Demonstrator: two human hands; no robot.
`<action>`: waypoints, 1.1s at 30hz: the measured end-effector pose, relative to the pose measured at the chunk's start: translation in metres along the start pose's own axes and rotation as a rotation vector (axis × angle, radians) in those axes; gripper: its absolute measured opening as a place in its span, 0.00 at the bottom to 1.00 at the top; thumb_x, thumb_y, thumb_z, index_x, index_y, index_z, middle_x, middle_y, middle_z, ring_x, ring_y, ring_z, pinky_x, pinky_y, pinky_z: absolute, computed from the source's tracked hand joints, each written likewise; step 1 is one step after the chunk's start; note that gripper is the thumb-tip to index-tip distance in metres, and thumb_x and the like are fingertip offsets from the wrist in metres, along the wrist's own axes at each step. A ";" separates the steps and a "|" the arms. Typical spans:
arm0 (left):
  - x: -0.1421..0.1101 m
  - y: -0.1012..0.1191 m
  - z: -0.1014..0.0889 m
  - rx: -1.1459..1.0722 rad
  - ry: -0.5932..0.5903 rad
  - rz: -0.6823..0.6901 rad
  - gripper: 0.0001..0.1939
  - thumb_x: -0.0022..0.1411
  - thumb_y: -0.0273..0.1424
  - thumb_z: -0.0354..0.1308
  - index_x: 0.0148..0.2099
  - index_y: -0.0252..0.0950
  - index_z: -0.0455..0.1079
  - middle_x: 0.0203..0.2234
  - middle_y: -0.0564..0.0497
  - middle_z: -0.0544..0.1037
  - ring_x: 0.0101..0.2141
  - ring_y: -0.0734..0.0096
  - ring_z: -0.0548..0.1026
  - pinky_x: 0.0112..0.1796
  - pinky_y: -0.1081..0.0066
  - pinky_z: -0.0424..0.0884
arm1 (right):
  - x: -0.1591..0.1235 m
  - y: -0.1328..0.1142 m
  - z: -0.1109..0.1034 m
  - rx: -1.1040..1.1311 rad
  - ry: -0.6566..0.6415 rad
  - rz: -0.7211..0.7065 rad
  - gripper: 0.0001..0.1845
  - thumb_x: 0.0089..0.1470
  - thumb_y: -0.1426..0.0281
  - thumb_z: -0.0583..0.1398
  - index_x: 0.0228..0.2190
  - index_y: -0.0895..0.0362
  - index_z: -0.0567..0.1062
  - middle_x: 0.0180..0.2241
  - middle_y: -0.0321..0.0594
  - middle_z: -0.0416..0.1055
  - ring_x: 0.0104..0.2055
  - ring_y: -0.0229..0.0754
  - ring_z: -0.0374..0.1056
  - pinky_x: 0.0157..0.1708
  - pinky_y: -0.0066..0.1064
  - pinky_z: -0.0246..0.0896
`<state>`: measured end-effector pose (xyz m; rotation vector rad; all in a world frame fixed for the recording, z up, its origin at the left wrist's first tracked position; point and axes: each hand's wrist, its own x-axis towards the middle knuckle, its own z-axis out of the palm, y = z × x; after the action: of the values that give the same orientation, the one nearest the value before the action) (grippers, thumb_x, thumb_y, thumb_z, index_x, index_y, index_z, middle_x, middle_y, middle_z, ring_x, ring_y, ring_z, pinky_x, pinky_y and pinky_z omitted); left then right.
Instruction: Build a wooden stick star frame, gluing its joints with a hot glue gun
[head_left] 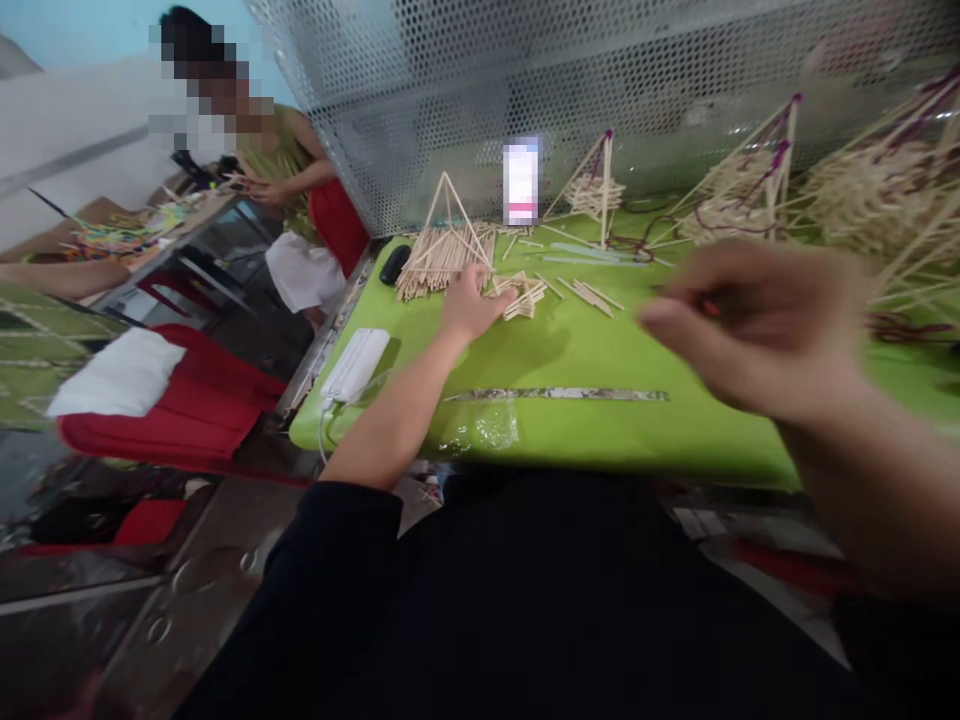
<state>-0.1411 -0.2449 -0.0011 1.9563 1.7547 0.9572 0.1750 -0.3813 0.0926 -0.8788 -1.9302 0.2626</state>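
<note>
My left hand (472,303) is on the green tabletop, its thumb and fingers around the left side of a small star-shaped frame of thin wooden sticks (527,297). Just behind that hand lies a thick pile of loose sticks (431,262), with a tall pointed stick frame (445,190) standing over it. My right hand (765,325) is raised above the table at the right, smeared by motion. Its fingers are closed in a pinch; a small dark and reddish bit shows there, too blurred to name. Several short sticks (592,296) lie between the hands.
Stick frames wound with purple thread (780,165) stand along the back by a perforated metal panel (465,90). A lit phone (521,182) leans there. A metal strip (562,394) and white power bank (356,365) lie in front. Another person (289,165) sits at the left.
</note>
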 end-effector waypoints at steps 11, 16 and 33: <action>-0.003 0.000 0.014 0.107 -0.128 0.058 0.63 0.60 0.43 0.81 0.87 0.39 0.50 0.62 0.30 0.85 0.58 0.38 0.85 0.55 0.50 0.79 | 0.082 0.146 0.130 -0.414 -0.633 0.171 0.34 0.70 0.67 0.66 0.73 0.62 0.76 0.62 0.62 0.85 0.57 0.61 0.83 0.57 0.48 0.78; -0.009 0.008 0.009 -0.020 -0.247 0.090 0.65 0.60 0.42 0.83 0.88 0.40 0.50 0.61 0.32 0.85 0.54 0.43 0.85 0.53 0.49 0.81 | 0.054 0.133 0.111 -0.408 -0.624 0.108 0.26 0.74 0.68 0.62 0.68 0.60 0.81 0.61 0.58 0.86 0.56 0.60 0.84 0.56 0.47 0.76; -0.039 0.042 -0.010 0.084 -0.628 0.350 0.56 0.65 0.40 0.73 0.88 0.43 0.55 0.72 0.35 0.80 0.66 0.37 0.81 0.64 0.44 0.77 | -0.011 0.109 0.062 -0.416 -0.636 -0.110 0.27 0.76 0.55 0.65 0.67 0.53 0.82 0.53 0.50 0.89 0.45 0.54 0.83 0.41 0.40 0.67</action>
<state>-0.1176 -0.2921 0.0233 2.3266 1.1389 0.2909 0.1769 -0.2992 -0.0033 -1.0324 -2.6810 0.0734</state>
